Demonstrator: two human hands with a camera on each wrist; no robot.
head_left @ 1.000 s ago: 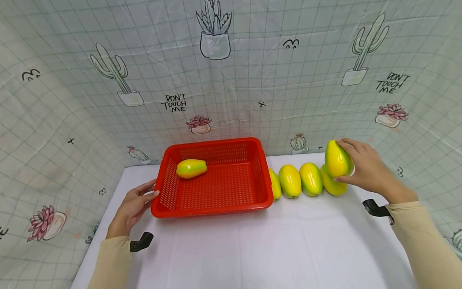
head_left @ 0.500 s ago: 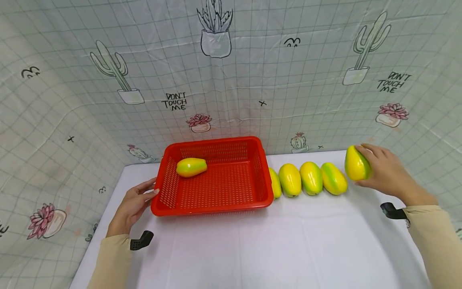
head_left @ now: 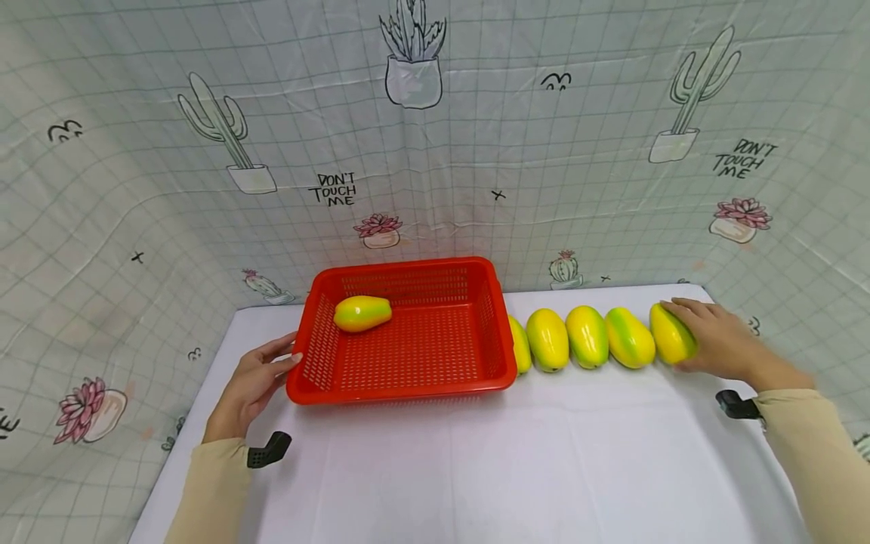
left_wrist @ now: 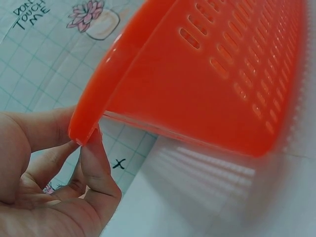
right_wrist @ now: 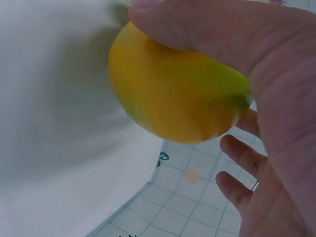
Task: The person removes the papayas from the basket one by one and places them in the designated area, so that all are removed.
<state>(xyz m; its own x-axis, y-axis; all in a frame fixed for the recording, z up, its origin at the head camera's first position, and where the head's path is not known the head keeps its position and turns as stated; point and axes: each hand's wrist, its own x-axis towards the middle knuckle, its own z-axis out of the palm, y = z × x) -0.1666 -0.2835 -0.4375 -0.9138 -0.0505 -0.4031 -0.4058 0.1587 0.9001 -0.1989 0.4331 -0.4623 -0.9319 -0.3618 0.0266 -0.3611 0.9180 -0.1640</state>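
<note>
Right hand (head_left: pixel 723 344) grips a yellow-green fruit (head_left: pixel 669 332), thumb and fingers round it, near the worktop's (head_left: pixel 462 468) right back corner, just beyond a row of four fruits (head_left: pixel 587 337). Whether it touches the worktop: cannot tell. My judgement: align it with the row, loosen only once it sits steady, since rounded sides may roll; avoid nudging its neighbour. Left hand (head_left: pixel 248 385) pinches the red basket's (head_left: pixel 401 394) left rim, near the worktop's left back corner; light steadying should suffice.
</note>
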